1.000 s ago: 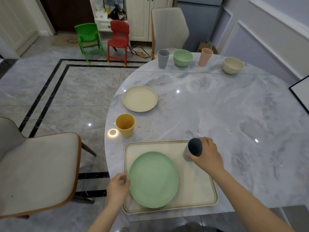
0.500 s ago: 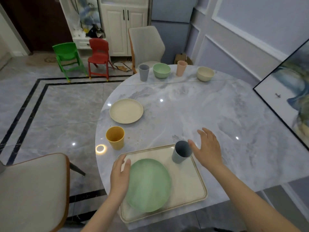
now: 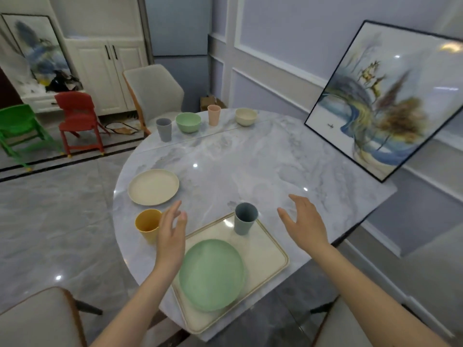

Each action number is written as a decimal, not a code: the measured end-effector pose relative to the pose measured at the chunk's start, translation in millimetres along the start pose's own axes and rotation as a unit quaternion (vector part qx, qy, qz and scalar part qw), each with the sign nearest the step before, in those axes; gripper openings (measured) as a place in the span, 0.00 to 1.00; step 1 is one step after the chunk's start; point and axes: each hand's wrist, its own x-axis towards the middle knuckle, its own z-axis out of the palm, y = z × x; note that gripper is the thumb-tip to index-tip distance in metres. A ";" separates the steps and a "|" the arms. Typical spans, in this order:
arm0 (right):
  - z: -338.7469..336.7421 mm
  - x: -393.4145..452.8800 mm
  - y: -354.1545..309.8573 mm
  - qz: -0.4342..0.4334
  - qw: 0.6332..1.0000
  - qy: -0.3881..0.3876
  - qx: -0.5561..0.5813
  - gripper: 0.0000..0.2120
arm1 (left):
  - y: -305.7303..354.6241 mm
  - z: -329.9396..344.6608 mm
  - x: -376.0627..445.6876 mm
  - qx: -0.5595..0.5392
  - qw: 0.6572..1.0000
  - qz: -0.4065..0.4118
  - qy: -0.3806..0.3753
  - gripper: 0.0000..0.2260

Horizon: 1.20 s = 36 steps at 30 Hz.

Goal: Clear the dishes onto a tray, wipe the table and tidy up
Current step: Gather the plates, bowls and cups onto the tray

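Tray point(image 3: 273, 256): placed at near worktop point(image 3: 250, 171) edge; green plate point(image 3: 211, 274) and grey-blue cup point(image 3: 245, 218) loaded.
Left to clear: yellow cup point(image 3: 147, 224), cream plate point(image 3: 153, 187), far cups and bowls; wiping judged not begun.
Hands: left hand point(image 3: 171, 234) and right hand point(image 3: 304, 222) released, nothing held.
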 end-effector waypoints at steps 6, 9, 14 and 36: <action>-16.5 -23.8 -0.9 0.006 0.999 0.010 0.038 0.27 | 17.8 -13.7 -21.1 -0.004 1.000 0.028 -0.001 0.17; -16.2 -33.7 -0.9 0.005 0.998 0.009 0.059 0.25 | 18.6 -24.2 -37.0 0.010 0.999 0.029 0.012 0.16; -0.2 -66.2 5.7 -0.006 0.997 -0.022 0.077 0.24 | 19.2 -37.1 -69.0 0.061 0.997 0.031 0.024 0.17; 108.6 -58.4 -116.8 -0.051 0.987 -0.090 0.125 0.21 | -23.0 -179.5 4.7 0.101 0.995 -0.002 0.023 0.12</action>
